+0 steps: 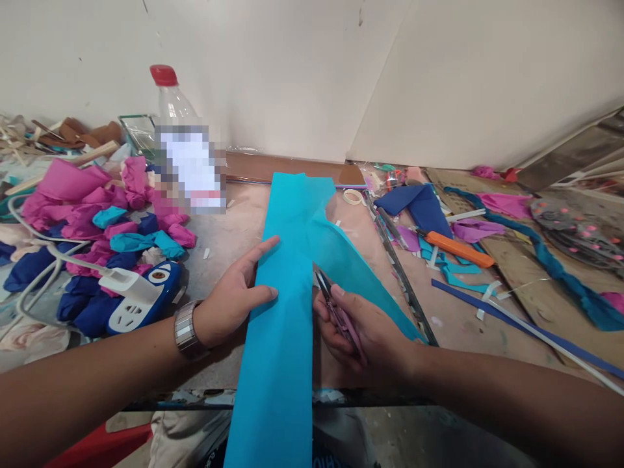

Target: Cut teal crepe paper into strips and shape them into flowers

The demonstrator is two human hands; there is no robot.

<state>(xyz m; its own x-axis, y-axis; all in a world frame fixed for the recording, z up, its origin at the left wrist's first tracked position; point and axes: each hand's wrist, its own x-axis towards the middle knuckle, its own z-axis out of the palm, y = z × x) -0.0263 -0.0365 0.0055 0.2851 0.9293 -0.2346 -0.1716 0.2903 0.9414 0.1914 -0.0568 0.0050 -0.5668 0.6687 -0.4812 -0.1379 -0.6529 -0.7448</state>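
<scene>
1. So the main thing here is a long turquoise strip (pixel 285 279), bang in the middle of the bench and hanging over the near edge. Its long axis goes from 6 o'clock to about 12, leaning a hair towards 1.

2. Left hand (pixel 238 292) is spread pretty wide, thumb and forefinger resting on the strip from its 9 o'clock side. Other fingers are mostly hidden, so can't tell if they're gripping underneath.

3. Right hand (pixel 358 322) is wrapped round some pink-handled snips (pixel 347 318), blades aimed at 11 o'clock. From that hand the strip sits around 10 o'clock.

4. Key bit imo: the blade tips are right at the strip's 3 o'clock edge, slanting a little across its length. Over or under the cloth? Can't tell. Left hand's the closer one, actually on the fabric.

5. A turquoise flap (pixel 365 270) angles off towards 5 o'clock, past the right hand. Orange-handled tool (pixel 459 249) is at that hand's 2 o'clock.
</scene>
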